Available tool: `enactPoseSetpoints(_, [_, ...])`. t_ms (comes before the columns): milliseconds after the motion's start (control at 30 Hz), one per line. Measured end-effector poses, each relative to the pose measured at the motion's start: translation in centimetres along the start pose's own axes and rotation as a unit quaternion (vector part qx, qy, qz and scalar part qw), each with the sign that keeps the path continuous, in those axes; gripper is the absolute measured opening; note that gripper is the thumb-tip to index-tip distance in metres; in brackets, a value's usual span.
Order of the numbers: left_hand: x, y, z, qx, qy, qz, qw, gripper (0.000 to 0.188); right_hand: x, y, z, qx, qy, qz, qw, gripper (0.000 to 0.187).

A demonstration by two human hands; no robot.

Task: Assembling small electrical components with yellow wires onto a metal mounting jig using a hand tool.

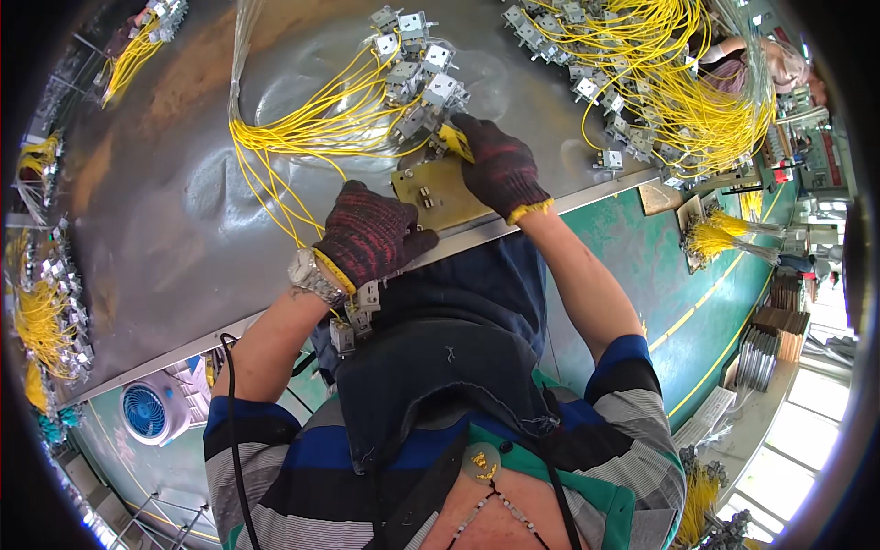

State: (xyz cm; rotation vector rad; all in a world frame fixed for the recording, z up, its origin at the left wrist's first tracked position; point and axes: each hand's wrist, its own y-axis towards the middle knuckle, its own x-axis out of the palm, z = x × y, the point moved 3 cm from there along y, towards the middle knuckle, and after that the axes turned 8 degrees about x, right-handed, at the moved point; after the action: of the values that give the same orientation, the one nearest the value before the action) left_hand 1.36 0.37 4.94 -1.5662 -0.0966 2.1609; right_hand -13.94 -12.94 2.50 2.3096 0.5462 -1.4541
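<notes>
Both my hands wear dark red-black knitted gloves with yellow cuffs. At the table's front edge, my left hand [371, 234] is curled closed beside a brass-coloured plate [445, 197] with small metal posts; what its fingers grip, if anything, is hidden. My right hand [500, 165] is over the plate's far right side, its fingers bent around a small yellow piece [454, 142] whose kind I cannot make out. Just beyond lies a heap of metal switch-like boxes [442, 89] on yellow wires [302, 137]. Several similar metal boxes [353, 321] hang below my left wrist, off the edge.
The metal table [183, 266] has a raised front edge. Another big bundle of yellow-wired boxes [660, 82] lies at the far right, with more at the far left [46, 316]. A blue fan [147, 410] stands below left. A person [779, 69] is at the upper right.
</notes>
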Motion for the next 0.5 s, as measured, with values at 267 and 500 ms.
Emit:
enactPoseSetpoints(267, [-0.1, 2.4, -3.0, -0.115, 0.025, 0.190, 0.975, 0.081, 2.2, 2.1, -0.7, 0.032, 0.168, -0.111, 0.979, 0.043])
enactPoseSetpoints(500, [1.1, 2.0, -3.3, -0.053, 0.003, 0.235, 0.971, 0.089, 0.2, -0.7, -1.6, 0.181, 0.439, -0.179, 0.862, 0.037])
